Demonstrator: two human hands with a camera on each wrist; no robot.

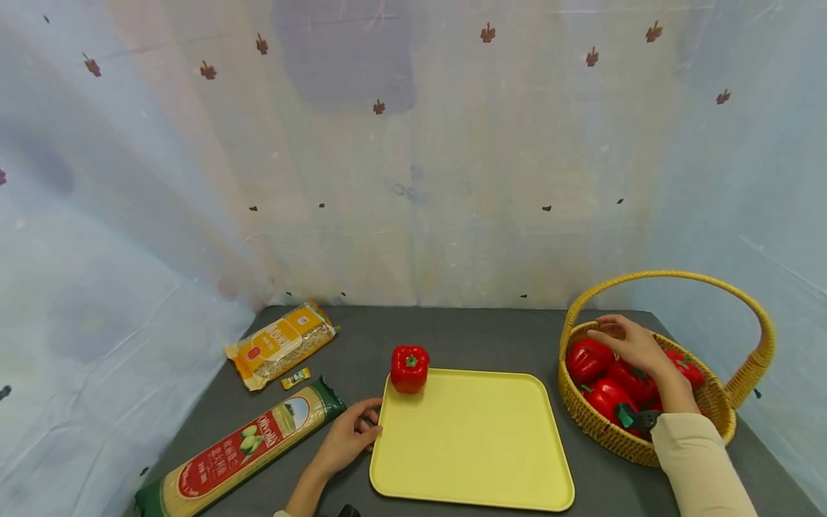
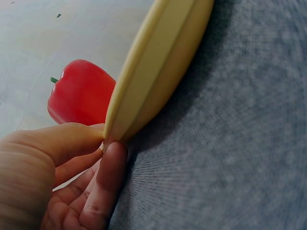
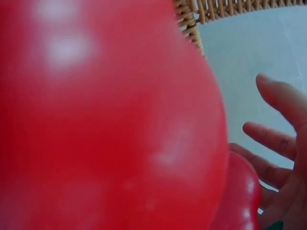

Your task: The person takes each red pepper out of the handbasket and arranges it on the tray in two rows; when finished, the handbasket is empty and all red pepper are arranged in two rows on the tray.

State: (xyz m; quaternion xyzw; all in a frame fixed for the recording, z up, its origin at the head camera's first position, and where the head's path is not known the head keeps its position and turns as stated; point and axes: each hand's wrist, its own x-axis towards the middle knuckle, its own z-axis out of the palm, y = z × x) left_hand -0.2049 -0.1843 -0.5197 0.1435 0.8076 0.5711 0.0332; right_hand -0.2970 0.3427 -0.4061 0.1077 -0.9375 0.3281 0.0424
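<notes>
Tray, yellow, flat, rectangular with rounded corners (image 1: 474, 438), at the lower centre of the frame on a dark grey tabletop (image 1: 491, 337). Left hand (image 1: 347, 439) at its left edge; left wrist view shows the rim pinched between thumb and fingers. Glossy red bell pepper with a green stem (image 1: 410, 370) stands at the tray's upper-left corner, right by the rim; the rest of the tray's face is bare yellow, bounded by a low raised lip.

Right hand (image 1: 636, 347) at the right of the frame, over a tan woven wicker basket with a tall arched handle (image 1: 591, 425). Fingers spread and released, grasping nothing; right wrist view puts them close beside the fruit. Contact: cannot tell. Several glossy red bell peppers (image 1: 589, 360) lie inside, below the rim; the handle arches over them from the basket's upper left to its right side.

Room: narrow grey strip between the tray's right edge and the basket wall; wider grey band beyond the tray's far edge, up to the pale patterned sheet (image 1: 452, 179) behind. Left side tighter: long green-ended pack of spaghetti with a red label (image 1: 242, 449) slants just beside the left hand. Above it, a small yellow packet (image 1: 296, 378), then an orange-and-clear plastic food bag (image 1: 284, 345) near the table's far-left corner.
</notes>
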